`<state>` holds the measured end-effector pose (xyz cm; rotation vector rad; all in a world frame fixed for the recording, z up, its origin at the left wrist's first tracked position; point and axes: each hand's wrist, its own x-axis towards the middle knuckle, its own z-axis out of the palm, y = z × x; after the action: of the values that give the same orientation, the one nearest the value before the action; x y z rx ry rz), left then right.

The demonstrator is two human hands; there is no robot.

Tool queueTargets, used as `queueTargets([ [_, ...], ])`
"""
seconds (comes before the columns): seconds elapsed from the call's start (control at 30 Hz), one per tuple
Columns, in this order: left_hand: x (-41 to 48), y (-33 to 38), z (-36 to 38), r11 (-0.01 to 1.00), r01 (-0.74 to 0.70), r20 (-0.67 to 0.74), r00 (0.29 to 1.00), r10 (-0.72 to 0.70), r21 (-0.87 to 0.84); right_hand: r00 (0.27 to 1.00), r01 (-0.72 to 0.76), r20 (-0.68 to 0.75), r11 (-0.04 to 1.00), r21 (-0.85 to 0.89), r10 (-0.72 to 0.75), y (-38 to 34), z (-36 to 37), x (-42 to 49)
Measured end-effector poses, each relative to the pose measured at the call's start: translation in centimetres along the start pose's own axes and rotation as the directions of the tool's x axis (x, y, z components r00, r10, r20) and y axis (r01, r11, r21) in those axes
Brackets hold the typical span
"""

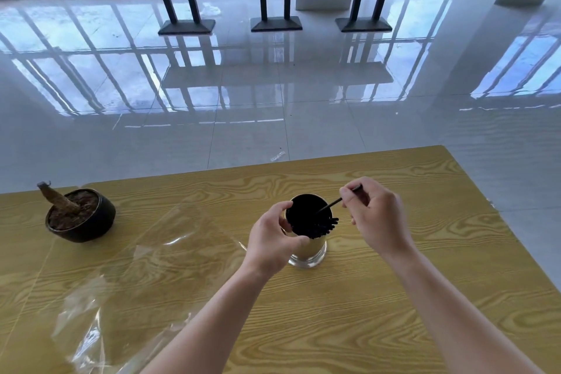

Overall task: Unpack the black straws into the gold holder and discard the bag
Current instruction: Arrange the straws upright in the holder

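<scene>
Bag (127,267) empty lower left; your left hand (273,240) clamps holder (306,240), right hand (376,215) pinches last straw (331,204). Drop it, then bin bag.

Gold holder (306,247) upright mid-desk (394,297), packed with black straws (321,226). Left hand (274,241) wrapped round holder's near-left rim. Right hand (375,215) pinching one straw (334,203), slanted into the opening. Clear bag (121,276) spread flat, near left. Dark bowl (80,215) far left, well apart.
</scene>
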<state>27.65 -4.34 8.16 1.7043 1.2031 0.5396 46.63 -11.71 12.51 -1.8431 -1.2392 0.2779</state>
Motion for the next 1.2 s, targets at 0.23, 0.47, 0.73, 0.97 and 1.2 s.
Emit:
queueTargets([
  [0.23, 0.5, -0.2, 0.6, 0.998, -0.023, -0.004, 1.0, 0.023, -0.054, 1.0, -0.005, 0.002, 0.997, -0.071, 0.005, 0.8, 0.9, 0.8],
  [0.47, 0.3, -0.5, 1.4, 0.996, -0.084, 0.001, 0.996, 0.084, -0.006, 0.98, -0.061, 0.184, 0.993, -0.098, 0.078, 1.1, 1.3, 1.0],
  [0.73, 0.9, -0.3, 1.7, 0.986, -0.131, -0.047, 0.99, 0.136, 0.108, 0.883, -0.213, 0.397, 0.967, -0.139, 0.252, 4.8, -0.3, -2.2],
  [0.97, 1.6, 0.4, 1.9, 0.965, -0.139, 0.02, 0.99, 0.138, 0.224, 0.899, -0.079, 0.426, 0.994, -0.07, 0.102, 3.3, 2.5, -0.9],
  [1.2, 3.3, 1.9, 0.7, 0.994, -0.022, 0.023, 1.0, 0.02, 0.108, 0.884, -0.046, 0.457, 0.993, -0.113, 0.093, 1.9, 3.4, 2.0],
])
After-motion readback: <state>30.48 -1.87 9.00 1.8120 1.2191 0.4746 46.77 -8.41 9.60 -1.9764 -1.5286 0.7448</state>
